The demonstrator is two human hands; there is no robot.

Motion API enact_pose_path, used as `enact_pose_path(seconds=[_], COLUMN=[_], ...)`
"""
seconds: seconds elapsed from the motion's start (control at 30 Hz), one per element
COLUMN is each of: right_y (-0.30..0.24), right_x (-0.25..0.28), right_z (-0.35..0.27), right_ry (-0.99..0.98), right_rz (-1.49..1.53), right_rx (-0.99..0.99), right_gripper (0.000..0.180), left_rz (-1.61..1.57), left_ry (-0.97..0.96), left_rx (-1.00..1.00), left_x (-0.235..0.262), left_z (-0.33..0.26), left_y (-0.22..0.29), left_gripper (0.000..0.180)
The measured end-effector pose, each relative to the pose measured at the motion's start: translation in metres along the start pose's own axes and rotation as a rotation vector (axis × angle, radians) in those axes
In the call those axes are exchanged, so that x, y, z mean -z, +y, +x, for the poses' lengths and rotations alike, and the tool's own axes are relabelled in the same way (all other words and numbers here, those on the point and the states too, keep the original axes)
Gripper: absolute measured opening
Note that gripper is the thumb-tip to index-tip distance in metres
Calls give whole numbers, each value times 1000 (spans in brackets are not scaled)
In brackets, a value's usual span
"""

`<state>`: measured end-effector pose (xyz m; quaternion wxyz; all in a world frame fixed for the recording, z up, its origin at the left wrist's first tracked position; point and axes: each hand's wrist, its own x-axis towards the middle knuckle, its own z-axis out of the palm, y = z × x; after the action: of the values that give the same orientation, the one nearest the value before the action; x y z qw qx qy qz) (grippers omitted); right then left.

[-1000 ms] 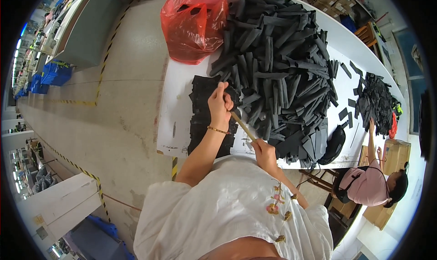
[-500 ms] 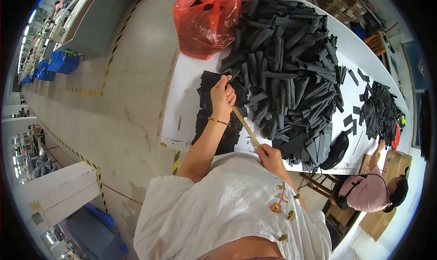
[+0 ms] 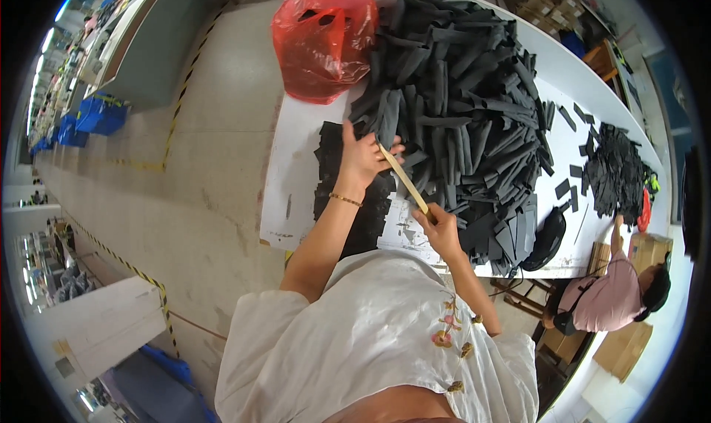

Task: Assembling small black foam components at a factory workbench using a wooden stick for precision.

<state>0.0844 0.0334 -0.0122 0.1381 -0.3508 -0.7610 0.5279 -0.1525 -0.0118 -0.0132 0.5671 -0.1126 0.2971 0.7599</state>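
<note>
My right hand (image 3: 442, 232) is closed round the near end of a flat, light wooden stick (image 3: 406, 180). The stick slants away to the left, its far tip beside my left hand's fingers. My left hand (image 3: 361, 160) is open, thumb raised and fingers spread, over dark flat pieces (image 3: 355, 227) laid on the white table (image 3: 281, 190). Just beyond its fingers stands a dark grey curled piece (image 3: 389, 114) at the edge of a big heap of similar curled pieces (image 3: 470, 90). Whether the fingers touch that piece, I cannot tell.
A red plastic bag (image 3: 324, 45) sits at the table's far left corner. To the right lie a black rounded object (image 3: 548, 241) and a second dark heap (image 3: 613, 171). A co-worker in pink (image 3: 609, 297) reaches to that heap. Blue crates (image 3: 101, 115) stand on the floor at left.
My left hand has opened from a closed grip and its fingers have spread. The stick's far end now points higher, near the heap. My right hand has shifted slightly nearer the table.
</note>
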Motion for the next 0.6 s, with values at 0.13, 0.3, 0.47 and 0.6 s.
enact_pose_path(seconds=[0.13, 0.3, 0.47, 0.6], right_y=[10, 3, -11, -45], right_x=[-9, -28, -40, -76], right_z=[-14, -19, 0, 20], right_ry=[-83, -249, -1003, -900], right_rz=[-136, 7, 171, 294], right_rx=[42, -17, 194, 122], right_gripper=[32, 22, 17, 9], left_rz=[-43, -166, -522, -579], left_ry=[-205, -115, 164, 320], left_rx=[-46, -273, -834, -1138], left_x=[-17, 14, 96, 108], left_z=[-25, -25, -83, -152], left_y=[17, 38, 113, 120], left_gripper=[63, 21, 27, 23])
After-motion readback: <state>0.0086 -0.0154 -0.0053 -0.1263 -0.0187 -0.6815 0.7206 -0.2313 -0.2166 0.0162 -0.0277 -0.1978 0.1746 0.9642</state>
